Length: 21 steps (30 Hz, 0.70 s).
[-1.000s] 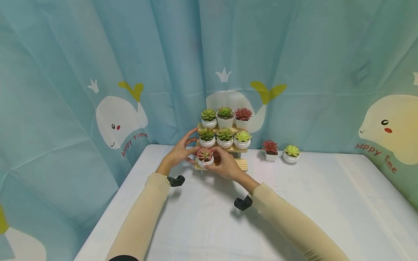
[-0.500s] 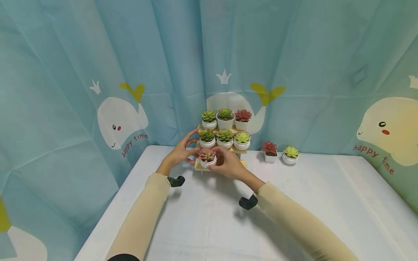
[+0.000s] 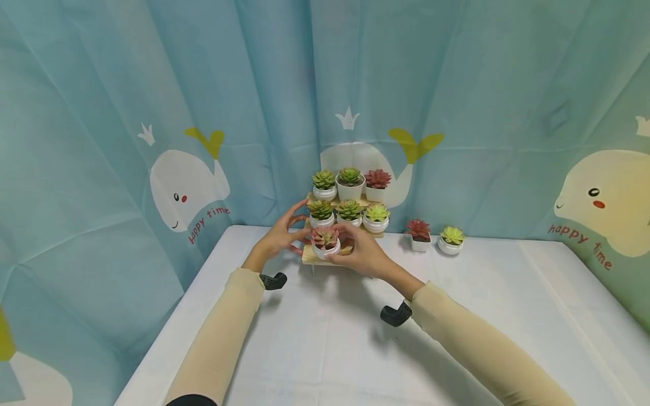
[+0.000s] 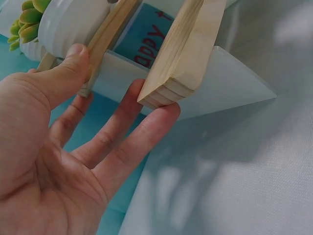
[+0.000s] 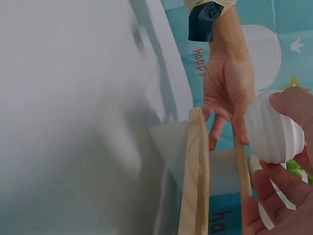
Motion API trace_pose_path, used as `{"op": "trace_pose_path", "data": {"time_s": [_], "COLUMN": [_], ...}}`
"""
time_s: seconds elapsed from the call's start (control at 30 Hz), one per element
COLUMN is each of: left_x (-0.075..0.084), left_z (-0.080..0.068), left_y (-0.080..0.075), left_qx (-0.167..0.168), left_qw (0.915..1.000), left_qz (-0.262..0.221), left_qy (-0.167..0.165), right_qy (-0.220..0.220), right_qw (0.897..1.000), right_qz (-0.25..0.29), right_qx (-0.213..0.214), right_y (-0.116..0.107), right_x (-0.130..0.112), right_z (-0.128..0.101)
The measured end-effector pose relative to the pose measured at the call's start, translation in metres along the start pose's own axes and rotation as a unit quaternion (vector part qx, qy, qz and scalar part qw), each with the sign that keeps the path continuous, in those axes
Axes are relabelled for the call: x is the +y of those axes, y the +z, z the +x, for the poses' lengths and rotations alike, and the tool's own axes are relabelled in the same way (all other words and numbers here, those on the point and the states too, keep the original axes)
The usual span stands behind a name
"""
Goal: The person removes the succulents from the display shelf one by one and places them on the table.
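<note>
My right hand (image 3: pixel 363 252) grips a small potted pink succulent (image 3: pixel 325 238) between thumb and fingers, close over the bottom shelf of a three-tier wooden plant stand (image 3: pixel 313 257). The right wrist view shows its round, ribbed white pot (image 5: pixel 275 128) in the fingers. At the stand's left end, my left hand (image 3: pixel 278 237) holds the shelves, thumb on the middle board (image 4: pixel 100 46) and two fingertips against the end of the bottom board (image 4: pixel 168 81). Potted succulents fill the upper tiers: two green and one red (image 3: pixel 378 179) on top, three green ones (image 3: pixel 348 210) below.
On the white table (image 3: pixel 304 338), right of the stand, are a red succulent in a square pot (image 3: pixel 419 233) and a yellow-green succulent in a round pot (image 3: pixel 451 239). A blue curtain (image 3: pixel 244 113) with whale prints hangs behind the table and along both sides.
The right hand has shifted slightly to the right along the bottom shelf, bringing the pink succulent with it. The left hand stays in place on the stand.
</note>
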<state>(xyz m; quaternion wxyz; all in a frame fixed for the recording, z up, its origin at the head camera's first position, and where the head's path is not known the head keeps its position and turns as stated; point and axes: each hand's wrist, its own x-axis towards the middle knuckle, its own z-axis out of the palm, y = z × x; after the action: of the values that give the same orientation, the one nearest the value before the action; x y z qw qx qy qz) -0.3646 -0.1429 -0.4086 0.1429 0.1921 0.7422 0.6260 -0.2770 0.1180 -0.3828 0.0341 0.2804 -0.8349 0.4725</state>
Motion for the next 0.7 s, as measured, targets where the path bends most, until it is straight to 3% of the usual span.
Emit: {"op": "trace_pose_path", "data": {"time_s": [0.37, 0.7], "left_x": [0.000, 0.003], "left_z": [-0.001, -0.003], "left_y": [0.000, 0.001], "left_qx": [-0.005, -0.001], "left_qw": [1.0000, 1.0000], "left_qz": [-0.005, -0.005], "left_qy": [-0.001, -0.005], "right_qy": [-0.001, -0.002], "right_qw": [1.000, 1.000], "right_qz": [-0.011, -0.024], "right_qx": [0.002, 0.008], "right_y": [-0.003, -0.018], "right_x": [0.000, 0.002], "right_z": [-0.005, -0.017]}}
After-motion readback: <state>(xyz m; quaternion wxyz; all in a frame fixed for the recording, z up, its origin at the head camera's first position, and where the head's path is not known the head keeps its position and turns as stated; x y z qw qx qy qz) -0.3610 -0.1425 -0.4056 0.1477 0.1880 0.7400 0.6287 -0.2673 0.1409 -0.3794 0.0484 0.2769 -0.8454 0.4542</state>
